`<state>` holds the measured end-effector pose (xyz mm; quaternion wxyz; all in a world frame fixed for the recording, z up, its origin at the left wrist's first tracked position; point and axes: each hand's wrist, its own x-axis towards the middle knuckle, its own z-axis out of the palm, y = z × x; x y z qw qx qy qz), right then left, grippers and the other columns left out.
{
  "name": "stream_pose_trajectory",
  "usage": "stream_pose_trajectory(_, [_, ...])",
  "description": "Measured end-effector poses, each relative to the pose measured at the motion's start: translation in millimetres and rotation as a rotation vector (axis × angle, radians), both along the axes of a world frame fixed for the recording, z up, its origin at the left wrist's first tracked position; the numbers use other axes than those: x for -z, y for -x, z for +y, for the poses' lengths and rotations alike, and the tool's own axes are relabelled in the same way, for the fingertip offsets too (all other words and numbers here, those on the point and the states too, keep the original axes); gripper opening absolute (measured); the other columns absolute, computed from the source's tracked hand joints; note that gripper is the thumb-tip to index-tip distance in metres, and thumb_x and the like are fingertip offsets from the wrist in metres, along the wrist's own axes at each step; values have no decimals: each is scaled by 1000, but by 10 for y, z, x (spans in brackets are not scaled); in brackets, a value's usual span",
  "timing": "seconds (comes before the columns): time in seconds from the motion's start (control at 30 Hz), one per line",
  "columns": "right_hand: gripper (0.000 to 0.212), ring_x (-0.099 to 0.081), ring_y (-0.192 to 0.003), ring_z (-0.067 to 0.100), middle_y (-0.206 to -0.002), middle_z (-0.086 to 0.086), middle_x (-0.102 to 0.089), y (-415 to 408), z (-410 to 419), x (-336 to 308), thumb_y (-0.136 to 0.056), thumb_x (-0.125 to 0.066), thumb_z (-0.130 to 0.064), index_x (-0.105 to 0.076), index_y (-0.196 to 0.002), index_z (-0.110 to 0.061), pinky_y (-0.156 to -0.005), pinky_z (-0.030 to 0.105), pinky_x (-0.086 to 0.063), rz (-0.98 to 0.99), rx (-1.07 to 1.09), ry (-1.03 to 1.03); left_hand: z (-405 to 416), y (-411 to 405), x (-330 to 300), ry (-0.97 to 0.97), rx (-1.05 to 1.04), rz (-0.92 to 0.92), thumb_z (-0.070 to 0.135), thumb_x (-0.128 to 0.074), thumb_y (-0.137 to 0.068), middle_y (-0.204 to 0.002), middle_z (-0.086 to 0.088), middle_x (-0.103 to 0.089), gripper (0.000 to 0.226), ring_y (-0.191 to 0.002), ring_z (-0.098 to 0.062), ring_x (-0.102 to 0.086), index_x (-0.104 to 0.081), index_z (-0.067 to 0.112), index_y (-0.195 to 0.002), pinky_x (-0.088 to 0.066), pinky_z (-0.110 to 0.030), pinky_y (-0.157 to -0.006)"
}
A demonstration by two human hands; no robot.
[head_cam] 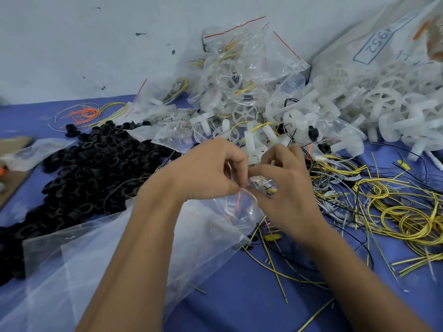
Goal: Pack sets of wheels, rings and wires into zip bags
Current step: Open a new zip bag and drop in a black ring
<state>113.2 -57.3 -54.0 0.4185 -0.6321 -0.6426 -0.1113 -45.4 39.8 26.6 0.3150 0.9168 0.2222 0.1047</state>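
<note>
My left hand (206, 171) and my right hand (285, 183) meet at the middle of the table, and both pinch the top edge of a small clear zip bag (242, 207) with a red strip. The bag hangs below my fingers; what is inside it is hard to tell. A heap of black rings (91, 168) lies to the left. White plastic wheels (374, 109) are piled at the back right. Loose yellow, grey and black wires (393, 212) spread over the right side.
Filled zip bags (230, 75) are stacked against the wall at the back. A large clear plastic sheet (84, 264) lies under my left forearm. A big sack with a printed number (378, 41) holds more wheels. A cardboard piece (12, 183) sits at the left edge.
</note>
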Motion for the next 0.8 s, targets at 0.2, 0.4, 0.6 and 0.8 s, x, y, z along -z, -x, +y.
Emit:
stream_pose_trajectory(0.2, [7,-52,-81,19,-82,-12,-68,-4,16,46,-80,-81,-19,-76,-83,-21,-70,39,-47,-52,-270,104,-4,20,-19,34,-12,-15,-10,-67,-70,-52,18,-56,31,-48,2,-50,-67,20,-65,-35,-8,-50])
stream_pose_trajectory(0.4, [52,-45,-81,5,-70,-28,-56,72,-21,55,-71,-57,-82,-62,-111,-49,-62,32,-43,25,-125,330,55,99,-42,120,-6,-141,-18,-61,-70,-57,12,-57,33,-51,-3,-45,-66,14,-65,-37,-12,-51])
stream_pose_trajectory(0.6, [8,-56,-83,17,-85,-10,-72,28,34,59,-88,-72,-23,-77,-93,-19,-74,37,-49,10,-38,92,108,85,34,7,-51,-48,-12,-63,-70,-50,20,-54,36,-49,-2,-45,-63,24,-62,-35,-12,-52])
stream_pose_trajectory(0.8, [31,-38,-129,35,-139,9,-54,-196,149,162,-91,-68,-39,-69,-120,-27,-99,50,-42,-176,244,227,54,-21,169,15,-20,45,-7,-69,-75,-74,10,-68,29,-50,2,-49,-74,22,-74,-39,-11,-56])
